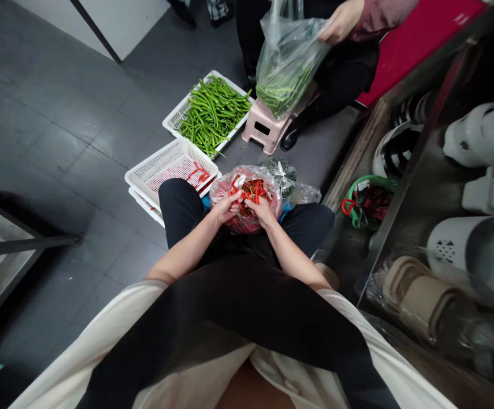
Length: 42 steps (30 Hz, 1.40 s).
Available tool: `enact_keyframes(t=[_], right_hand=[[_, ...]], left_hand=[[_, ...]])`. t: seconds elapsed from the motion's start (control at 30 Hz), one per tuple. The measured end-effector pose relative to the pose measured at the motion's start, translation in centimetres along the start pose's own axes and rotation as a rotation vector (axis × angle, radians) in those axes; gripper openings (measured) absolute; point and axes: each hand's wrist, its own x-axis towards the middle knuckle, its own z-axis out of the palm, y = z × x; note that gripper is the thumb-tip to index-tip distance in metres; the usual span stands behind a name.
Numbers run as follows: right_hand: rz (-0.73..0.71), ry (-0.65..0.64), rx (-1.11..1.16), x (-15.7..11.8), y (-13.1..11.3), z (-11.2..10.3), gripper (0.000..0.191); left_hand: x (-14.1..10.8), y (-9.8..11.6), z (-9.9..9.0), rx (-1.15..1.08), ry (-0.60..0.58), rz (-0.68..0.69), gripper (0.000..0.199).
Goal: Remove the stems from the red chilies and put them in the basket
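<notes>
Black apron (247, 301) nearest — then a white basket (148, 168), loose chilies (203, 172) near its right corner; left hand (226, 209) and right hand (262, 211), fingers pinched on red chilies (255, 190) inside the plastic bag's rim — between the knees (181, 199), presumably for easy reach.

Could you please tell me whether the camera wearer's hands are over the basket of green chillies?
No, the left hand and right hand handle red chillies at an open plastic bag.

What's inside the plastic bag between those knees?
Red chilies, some with green stems, show in the bag. The left hand and right hand cover part of them; whatever lies beneath the top layer can't be seen.
</notes>
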Motion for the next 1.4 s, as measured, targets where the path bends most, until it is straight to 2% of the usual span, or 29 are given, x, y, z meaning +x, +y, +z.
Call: enact_keyframes(t=[0.1,0.17,0.2,0.33,0.4,0.5,0.6,0.7,0.8,0.83,0.9,0.93,1.0,1.07,1.13,1.17,1.23,1.27,1.3,1.37,1.4], right_hand=[[-0.152,-0.077,-0.096,-0.2,-0.2,0.0,0.037],[-0.117,-0.157,-0.057,-0.3,-0.5,-0.3,0.036],[-0.078,-0.150,-0.010,-0.3,-0.6,-0.4,0.037],[0.023,0.010,0.083,0.1,-0.8,-0.7,0.043],[0.040,-0.006,0.038,0.3,-0.8,-0.6,0.042],[-0.025,0.003,-0.170,0.4,-0.9,-0.2,0.032],[-0.205,0.085,-0.584,0.3,-1.0,0.1,0.015],[-0.277,0.111,-0.836,0.6,-0.6,0.0,0.005],[-0.167,0.140,-0.717,1.3,0.5,-0.3,0.008],[-0.112,0.134,-0.607,1.5,0.8,-0.5,0.011],[0.012,0.072,-0.344,1.7,1.3,-1.0,0.020],[0.072,0.024,-0.217,1.8,1.4,-1.2,0.026],[0.167,-0.057,-0.008,1.8,1.3,-1.7,0.035],[0.218,-0.095,0.131,1.7,0.9,-2.1,0.039],[0.240,-0.093,0.223,1.6,0.4,-2.3,0.038],[0.250,-0.096,0.258,1.5,0.1,-2.3,0.036],[0.259,-0.117,0.314,1.4,-0.3,-2.3,0.034],[0.256,-0.134,0.337,1.3,-0.5,-2.2,0.033],[0.251,-0.151,0.353,1.2,-0.6,-2.1,0.032],[0.246,-0.188,0.357,1.1,-1.0,-1.9,0.031],[0.249,-0.210,0.345,1.1,-1.1,-1.9,0.031]], left_hand=[[0.1,0.1,0.1,0.086,0.083,-0.056,0.029],[0.1,0.2,0.0,0.126,0.062,-0.098,0.028],[0.0,0.3,-0.2,0.142,0.030,-0.105,0.025],[-0.2,0.5,-0.8,0.314,-0.057,-0.092,0.016],[-0.3,0.4,-0.9,0.450,-0.062,-0.099,0.015],[-0.4,0.0,-0.7,0.571,-0.056,-0.119,0.015],[-0.8,-0.3,-0.1,0.661,-0.025,-0.130,0.018],[-1.2,0.4,0.3,0.885,0.039,-0.024,0.022],[-1.6,3.5,-0.8,1.165,0.150,0.182,0.017],[-1.7,5.2,-1.7,1.254,0.224,0.240,0.015],[-2.0,8.9,-4.4,1.425,0.455,0.316,0.017],[-2.2,10.8,-6.0,1.497,0.590,0.313,0.020],[-2.6,14.3,-9.2,1.591,0.774,0.267,0.028],[-3.1,16.8,-11.5,1.639,0.840,0.135,0.051],[-3.5,17.8,-12.0,1.646,0.893,0.084,0.077],[-3.6,17.6,-11.5,1.637,0.911,0.135,0.081],[-3.4,15.9,-9.2,1.563,0.865,0.348,0.065],[-3.0,14.4,-7.6,1.490,0.775,0.452,0.049],[-2.4,12.6,-5.9,1.388,0.640,0.499,0.033],[-0.9,8.6,-2.8,1.136,0.309,0.414,0.025],[0.0,6.5,-1.6,1.029,0.194,0.342,0.024]])
